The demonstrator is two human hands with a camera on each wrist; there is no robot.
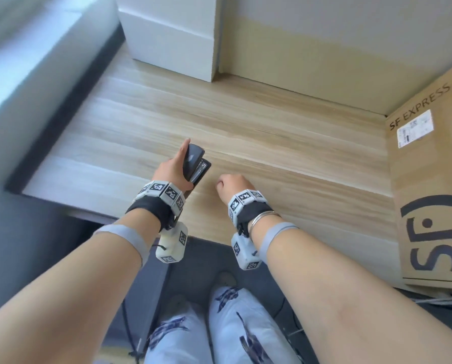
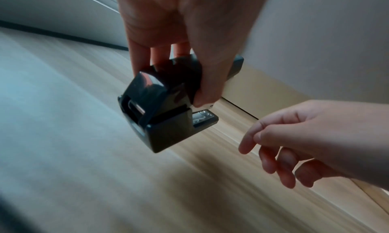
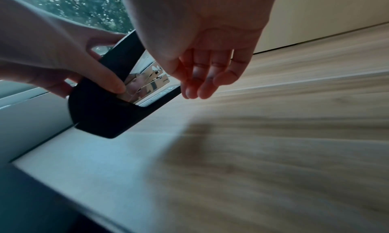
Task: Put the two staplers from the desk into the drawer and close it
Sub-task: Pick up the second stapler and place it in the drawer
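A black stapler [image 1: 195,164] with a shiny metal magazine is lifted just above the wooden desk [image 1: 285,137]. My left hand [image 1: 172,168] grips it from above, fingers along one side and the thumb on the other; the left wrist view shows the stapler [image 2: 162,115] tilted in that hold. My right hand [image 1: 232,186] hovers just right of it with loosely curled fingers [image 2: 271,156] and holds nothing. In the right wrist view the stapler [image 3: 101,111] sits left of my right fingertips [image 3: 197,88]. No second stapler and no drawer are in view.
A large cardboard box [image 1: 429,195] marked SF EXPRESS stands on the desk's right side. A white block [image 1: 172,40] stands at the back against the wall. A grey window ledge [image 1: 35,82] runs along the left. My legs [image 1: 219,332] are below the desk's front edge.
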